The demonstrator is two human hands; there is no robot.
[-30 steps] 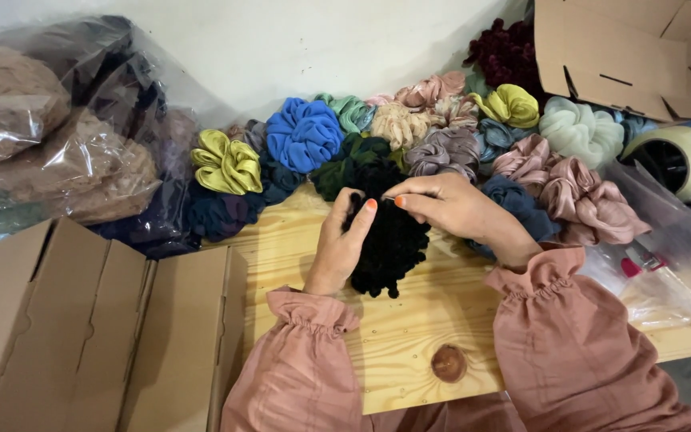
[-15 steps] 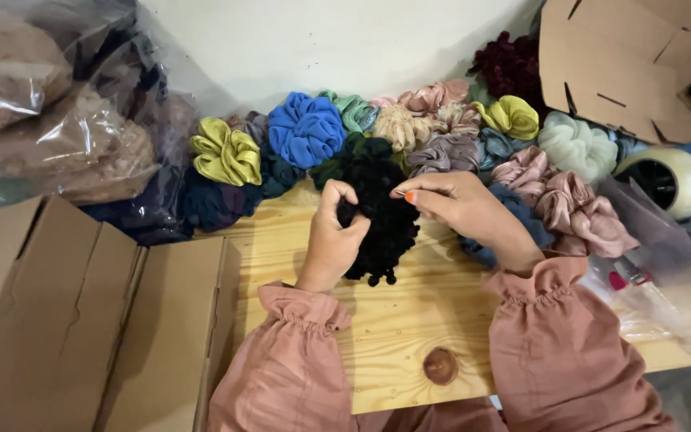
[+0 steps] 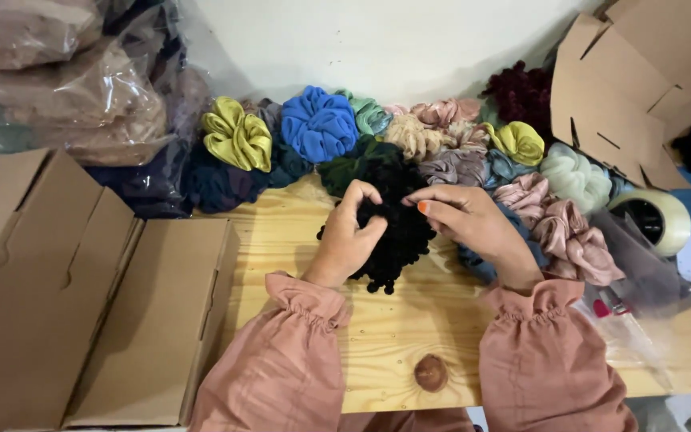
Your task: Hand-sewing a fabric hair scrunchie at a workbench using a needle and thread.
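Right now I see both my left hand [image 3: 351, 240] and right hand [image 3: 465, 224] pinching the black scrunchie [image 3: 397, 232]; bare wooden table [image 3: 393, 336] lies just nearer me than it.

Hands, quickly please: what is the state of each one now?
Left hand: closed, fingers pinching the black scrunchie.
Right hand: closed, fingertips gripping the same black scrunchie from the other side.

Black bobbled scrunchie [image 3: 397, 232] in my hands. Far row: blue scrunchie [image 3: 319, 124], olive-yellow scrunchie [image 3: 236, 138] left, dusty pink scrunchies [image 3: 569, 232] right. My sleeves [image 3: 281, 368] salmon pink; orange nail polish [image 3: 423, 207]. Pale pine table [image 3: 393, 336]; brown cardboard boxes [image 3: 81, 304] left.
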